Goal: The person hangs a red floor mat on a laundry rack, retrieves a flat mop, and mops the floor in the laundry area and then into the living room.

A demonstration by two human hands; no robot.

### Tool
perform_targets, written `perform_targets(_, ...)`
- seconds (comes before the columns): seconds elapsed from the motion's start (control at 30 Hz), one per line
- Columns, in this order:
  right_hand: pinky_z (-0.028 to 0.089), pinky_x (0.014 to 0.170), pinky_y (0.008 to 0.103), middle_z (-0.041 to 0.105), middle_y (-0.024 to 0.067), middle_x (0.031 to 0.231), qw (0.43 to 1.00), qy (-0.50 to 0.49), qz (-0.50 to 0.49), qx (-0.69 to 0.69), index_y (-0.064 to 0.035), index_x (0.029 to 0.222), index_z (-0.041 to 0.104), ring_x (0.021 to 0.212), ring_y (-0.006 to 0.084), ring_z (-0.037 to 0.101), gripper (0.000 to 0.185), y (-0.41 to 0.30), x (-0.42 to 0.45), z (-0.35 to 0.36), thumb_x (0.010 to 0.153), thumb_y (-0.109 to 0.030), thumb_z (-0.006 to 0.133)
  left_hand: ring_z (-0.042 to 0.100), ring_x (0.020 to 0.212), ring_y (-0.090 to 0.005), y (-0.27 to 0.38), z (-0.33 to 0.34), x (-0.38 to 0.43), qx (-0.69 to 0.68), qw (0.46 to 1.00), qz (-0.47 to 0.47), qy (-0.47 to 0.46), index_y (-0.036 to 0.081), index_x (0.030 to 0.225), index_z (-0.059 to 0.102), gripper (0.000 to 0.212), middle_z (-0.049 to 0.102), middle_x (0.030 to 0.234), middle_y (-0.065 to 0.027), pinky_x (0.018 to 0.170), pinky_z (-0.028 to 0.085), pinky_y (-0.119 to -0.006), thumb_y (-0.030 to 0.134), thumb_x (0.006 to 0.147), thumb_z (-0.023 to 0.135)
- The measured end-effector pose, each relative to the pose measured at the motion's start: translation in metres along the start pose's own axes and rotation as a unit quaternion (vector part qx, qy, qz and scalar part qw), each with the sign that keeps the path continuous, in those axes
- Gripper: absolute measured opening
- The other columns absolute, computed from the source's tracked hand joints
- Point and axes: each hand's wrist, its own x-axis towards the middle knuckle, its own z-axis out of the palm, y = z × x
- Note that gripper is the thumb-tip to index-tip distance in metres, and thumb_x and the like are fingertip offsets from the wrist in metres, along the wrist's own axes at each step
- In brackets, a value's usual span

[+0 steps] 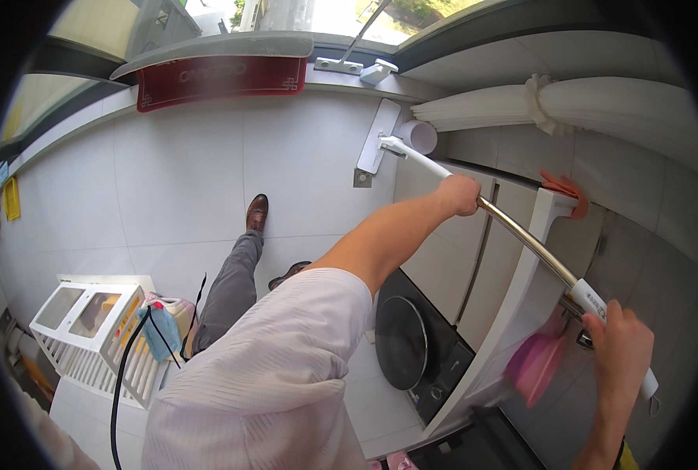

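Note:
Both my hands grip the pole of a flat mop (525,238). My left hand (460,194) is closed around it partway down, where the white lower section meets the shiny metal tube. Higher up, my right hand (619,346) holds the white handle grip near its looped end. The white rectangular mop head (378,135) lies on the tiled floor (178,170) near the wall. One end of it is close to a square floor drain (362,178), and a white cylindrical pipe or tub (420,138) stands right beside it.
A red mat (222,82) with writing hangs by the window ledge. At right are a tied white curtain (478,106), orange rubber gloves (566,191), pink and purple basins (537,364) and a black cooktop (455,346) bearing a round lid or pan (402,343). A white slatted cabinet (90,341) stands left.

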Motion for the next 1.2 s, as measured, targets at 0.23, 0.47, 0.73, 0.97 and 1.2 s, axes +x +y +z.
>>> perform_targets(0.23, 0.044, 0.05, 0.0387, 0.056, 0.0093, 0.063, 0.994, 0.071, -0.077, 0.03, -0.0045, 0.078, 0.058, 0.055, 0.0286, 0.056, 0.032, 0.013, -0.001, 0.007, 0.071, -0.032, 0.074, 0.058, 0.093, -0.0305, -0.042, -0.049, -0.074, 0.045, 0.999, -0.014, 0.023, 0.007, 0.083, 0.067, 0.019, 0.064, 0.094, -0.0123, 0.089, 0.045, -0.04, 0.024, 0.077, 0.061)
perform_targets(0.47, 0.044, 0.049, 0.0378, 0.056, 0.0075, 0.061, 0.975, 0.097, -0.17, 0.107, -0.0054, 0.078, 0.058, 0.054, 0.0258, 0.056, 0.034, -0.071, 0.026, -0.007, 0.073, -0.036, 0.072, 0.056, 0.081, -0.0304, -0.15, -0.11, -0.186, 0.091, 0.976, -0.057, 0.19, 0.008, 0.069, 0.06, 0.017, 0.06, 0.077, -0.0108, 0.08, 0.042, -0.041, 0.023, 0.074, 0.065)
perform_targets(0.73, 0.049, 0.047, 0.031, 0.06, 0.0055, 0.059, 0.919, 0.036, -0.33, 0.214, -0.0058, 0.078, 0.057, 0.051, 0.0216, 0.062, 0.037, -0.315, 0.049, -0.03, 0.09, -0.041, 0.055, 0.044, 0.119, -0.0285, -0.344, -0.21, -0.377, 0.218, 0.897, -0.363, 0.124, 0.011, 0.093, 0.064, 0.017, 0.056, 0.108, -0.0086, 0.099, 0.034, -0.056, 0.021, 0.078, 0.063)
perform_targets(0.97, 0.05, 0.05, 0.0358, 0.06, 0.0087, 0.063, 0.895, 0.052, -0.349, 0.271, -0.0049, 0.084, 0.057, 0.056, 0.0254, 0.063, 0.036, -0.327, 0.049, -0.069, 0.092, -0.039, 0.052, 0.039, 0.128, -0.0315, -0.327, -0.242, -0.401, 0.257, 0.865, -0.416, 0.11, 0.01, 0.099, 0.065, 0.022, 0.059, 0.11, -0.0091, 0.103, 0.029, -0.059, 0.021, 0.08, 0.062)
perform_targets(1.2, 0.047, 0.057, 0.0413, 0.062, 0.0109, 0.067, 0.938, -0.015, -0.198, 0.285, -0.0075, 0.085, 0.061, 0.061, 0.0302, 0.061, 0.029, -0.136, 0.006, 0.009, 0.08, -0.035, 0.067, 0.053, 0.105, -0.0307, -0.172, -0.116, -0.282, 0.175, 0.96, -0.176, 0.13, 0.007, 0.086, 0.068, 0.018, 0.063, 0.094, -0.0105, 0.102, 0.031, -0.056, 0.021, 0.074, 0.064)
